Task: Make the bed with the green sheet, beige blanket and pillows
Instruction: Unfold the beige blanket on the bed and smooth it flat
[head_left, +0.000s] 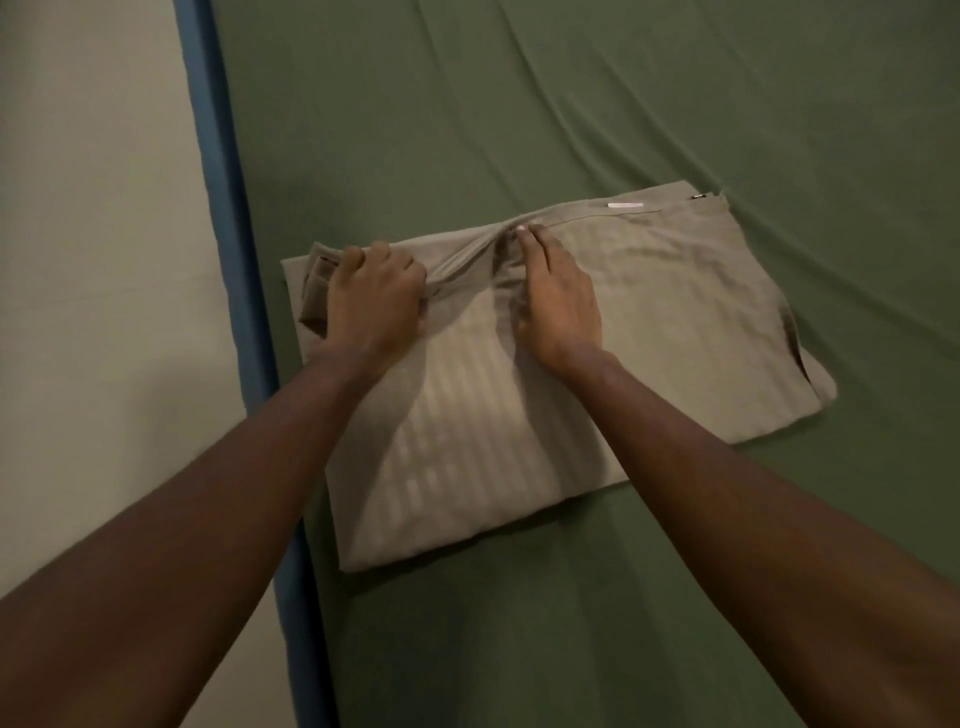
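green-sheeted bed (649, 114), folded beige blanket (649, 322)

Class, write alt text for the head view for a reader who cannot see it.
The left hand grips and the right hand pinches the far edge of a folded beige blanket lying on a green sheet.
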